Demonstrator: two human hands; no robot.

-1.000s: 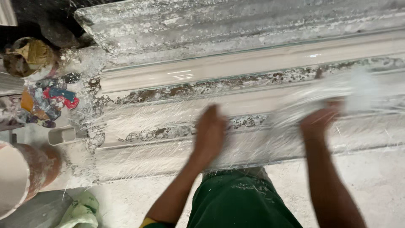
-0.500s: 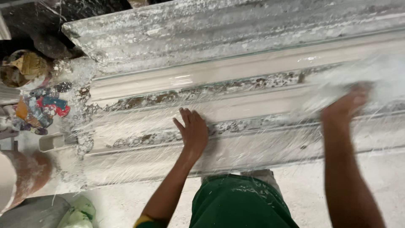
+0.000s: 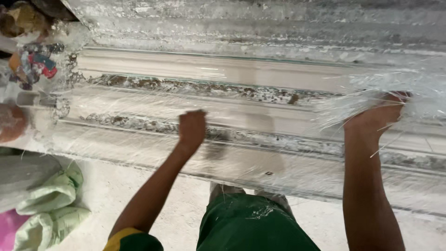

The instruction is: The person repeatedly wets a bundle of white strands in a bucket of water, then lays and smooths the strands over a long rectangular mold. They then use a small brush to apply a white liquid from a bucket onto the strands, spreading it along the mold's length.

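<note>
Foreground: green trousers (image 3: 251,227) of the person, standing on a pale, dusty floor (image 3: 153,195).
Left hand (image 3: 192,128): curled into a loose fist, pressing on the long white ribbed plaster moulding (image 3: 223,111); nothing visibly gripped.
Right hand (image 3: 378,116): fingers spread flat on a tuft of whitish glass-fibre strands (image 3: 362,100), laid on the moulding's right part.
Progress: judged midway; a thin fibre veil seems to cover the near ribs, while the brown-speckled grooves farther up show bare.
Far left: coloured rags (image 3: 32,62) and crumpled green-white sacks (image 3: 51,200).
</note>
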